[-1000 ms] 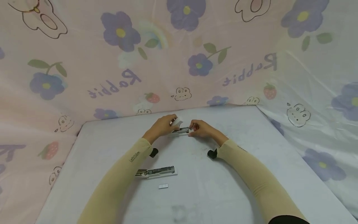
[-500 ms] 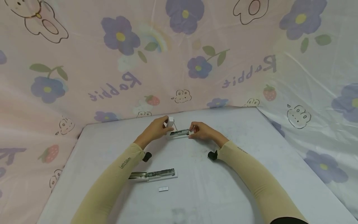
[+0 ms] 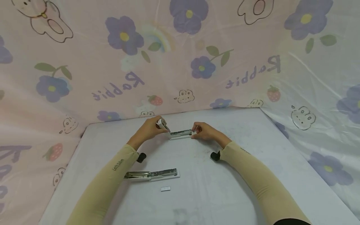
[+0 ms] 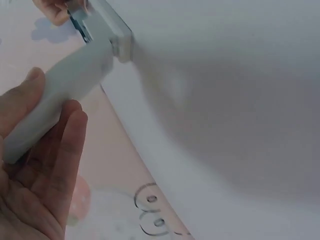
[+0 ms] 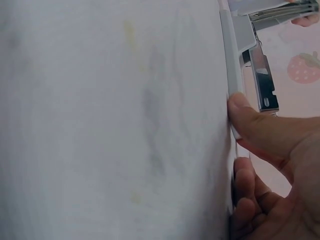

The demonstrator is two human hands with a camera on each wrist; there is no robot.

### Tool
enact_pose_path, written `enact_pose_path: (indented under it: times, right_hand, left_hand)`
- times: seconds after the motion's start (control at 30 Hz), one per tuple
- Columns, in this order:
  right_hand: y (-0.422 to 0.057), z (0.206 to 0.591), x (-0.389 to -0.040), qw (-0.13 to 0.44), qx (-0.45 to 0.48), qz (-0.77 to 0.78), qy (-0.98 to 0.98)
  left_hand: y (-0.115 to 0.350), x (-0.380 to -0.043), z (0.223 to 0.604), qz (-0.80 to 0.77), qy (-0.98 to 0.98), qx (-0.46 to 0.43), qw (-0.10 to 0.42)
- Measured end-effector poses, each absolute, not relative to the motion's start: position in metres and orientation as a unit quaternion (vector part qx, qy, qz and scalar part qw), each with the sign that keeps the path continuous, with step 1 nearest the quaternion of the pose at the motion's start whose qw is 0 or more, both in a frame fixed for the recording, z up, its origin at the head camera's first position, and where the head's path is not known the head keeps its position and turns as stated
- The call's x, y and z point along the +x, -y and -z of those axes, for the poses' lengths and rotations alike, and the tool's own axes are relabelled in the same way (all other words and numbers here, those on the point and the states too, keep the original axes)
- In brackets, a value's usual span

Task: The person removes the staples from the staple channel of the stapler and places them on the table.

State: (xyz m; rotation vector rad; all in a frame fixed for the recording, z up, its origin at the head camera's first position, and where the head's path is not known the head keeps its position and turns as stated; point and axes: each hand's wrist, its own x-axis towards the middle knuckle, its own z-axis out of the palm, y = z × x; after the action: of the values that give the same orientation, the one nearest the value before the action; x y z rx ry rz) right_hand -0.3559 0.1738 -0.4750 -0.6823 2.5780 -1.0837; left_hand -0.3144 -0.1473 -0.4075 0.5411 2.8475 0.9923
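Note:
At the far side of the table a white stapler [image 3: 180, 135] lies opened up. My left hand [image 3: 146, 130] grips its raised top arm [image 4: 70, 77] between thumb and fingers, tilted up toward the left. The front end of the stapler's base [image 5: 231, 65] is pinched by my right hand [image 3: 205, 131], thumb on the side in the right wrist view. The metal staple channel shows along the base. Nearer to me, a second stapler [image 3: 164, 175] lies opened out on the table, its left end partly behind my left sleeve. A small strip of staples [image 3: 165, 188] lies in front of it.
A white cloth covers the table [image 3: 213, 193]. Behind and beside it hangs a printed curtain [image 3: 168, 62] with flowers and rabbits, close beyond the far stapler. Dark wrist cameras [image 3: 215, 156] sit under both sleeves.
My left hand has moved left, swinging the far stapler's top arm back and wider from its base. The right hand stays at the base's front end.

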Motion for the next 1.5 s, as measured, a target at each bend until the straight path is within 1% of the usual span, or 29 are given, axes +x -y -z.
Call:
enact_pose_path:
  times: [0.2,0.6,0.77,0.93,1.1,1.5]
  right_hand:
    - [-0.177,0.474,-0.356,0.125,-0.236,0.378,-0.886]
    - [-0.178,0.475,-0.355,0.116,-0.243,0.385,-0.883]
    - [-0.179,0.475,-0.356,0.125,-0.238,0.393,-0.880]
    - [-0.178,0.476,-0.356,0.125,-0.239,0.390,-0.881]
    - [-0.177,0.477,-0.356,0.118,-0.243,0.389,-0.881]
    - [-0.176,0.480,-0.357,0.120,-0.239,0.395,-0.879]
  left_hand:
    - [0.154,-0.313,0.408,-0.302,-0.938,0.170,0.032]
    - [0.162,-0.310,0.411,-0.258,-0.953,0.141,0.073]
    - [0.162,-0.307,0.412,-0.235,-0.959,0.128,0.096]
    - [0.153,-0.303,0.406,-0.222,-0.963,0.123,0.088]
    - [0.137,-0.301,0.403,-0.257,-0.954,0.129,0.080]
    - [0.096,-0.309,0.418,-0.269,-0.950,0.142,0.069]
